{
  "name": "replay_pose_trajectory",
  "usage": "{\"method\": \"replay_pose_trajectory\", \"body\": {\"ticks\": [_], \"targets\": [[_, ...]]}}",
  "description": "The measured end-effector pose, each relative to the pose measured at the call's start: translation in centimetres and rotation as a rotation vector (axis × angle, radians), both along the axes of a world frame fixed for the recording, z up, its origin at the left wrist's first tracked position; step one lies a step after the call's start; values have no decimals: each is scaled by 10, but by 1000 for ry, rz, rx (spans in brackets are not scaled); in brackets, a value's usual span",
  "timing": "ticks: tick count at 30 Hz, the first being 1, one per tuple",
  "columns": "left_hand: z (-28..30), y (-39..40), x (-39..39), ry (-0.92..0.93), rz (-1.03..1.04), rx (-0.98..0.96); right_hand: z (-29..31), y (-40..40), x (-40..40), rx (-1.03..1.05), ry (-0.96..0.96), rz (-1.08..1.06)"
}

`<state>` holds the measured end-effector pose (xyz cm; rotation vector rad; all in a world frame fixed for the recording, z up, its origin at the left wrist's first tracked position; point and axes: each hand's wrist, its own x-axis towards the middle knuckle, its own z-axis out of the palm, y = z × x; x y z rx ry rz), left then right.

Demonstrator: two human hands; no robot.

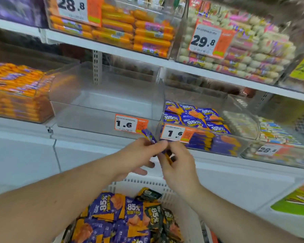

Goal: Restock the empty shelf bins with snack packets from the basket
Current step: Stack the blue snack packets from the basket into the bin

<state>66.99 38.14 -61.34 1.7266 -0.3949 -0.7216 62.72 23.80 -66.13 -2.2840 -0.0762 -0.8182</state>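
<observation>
My left hand [138, 156] and my right hand [176, 163] meet in front of the shelf edge and together pinch purple and orange snack packets [150, 136] seen edge-on. Below them the white basket [144, 184] holds several purple and orange "85%" packets [116, 218] plus a few dark green ones. Straight ahead an empty clear bin [105, 104] carries a 1.6 price tag. To its right, a clear bin [209, 137] with a 1.6 tag is stacked with matching purple packets.
A bin of orange sausage packs [16, 92] stands at the left. Bins with white and pink snacks [270, 134] sit at the right. The upper shelf [130, 53] carries full bins with 28.8 and 29.8 tags. A white cabinet front runs below the shelf.
</observation>
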Motion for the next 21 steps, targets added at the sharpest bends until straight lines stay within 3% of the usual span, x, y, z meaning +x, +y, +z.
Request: {"method": "replay_pose_trajectory", "body": {"ticks": [3,6,10,13,15,18,21], "targets": [[-4,-9,-3,76,182,-289,-2,-3,5,-228,-73,129],[-6,-5,8,46,270,-344,4,-13,5,-232,-101,168],[3,3,22,60,178,-374,25,-34,7,-106,-83,-25],[7,4,32,75,97,-378,43,-44,10,15,92,53],[12,2,37,52,72,-358,53,-44,12,209,229,132],[18,-9,52,-184,161,-242,64,-49,28,539,264,29],[16,-18,78,-733,342,47,80,-67,57,706,174,-178]]}}
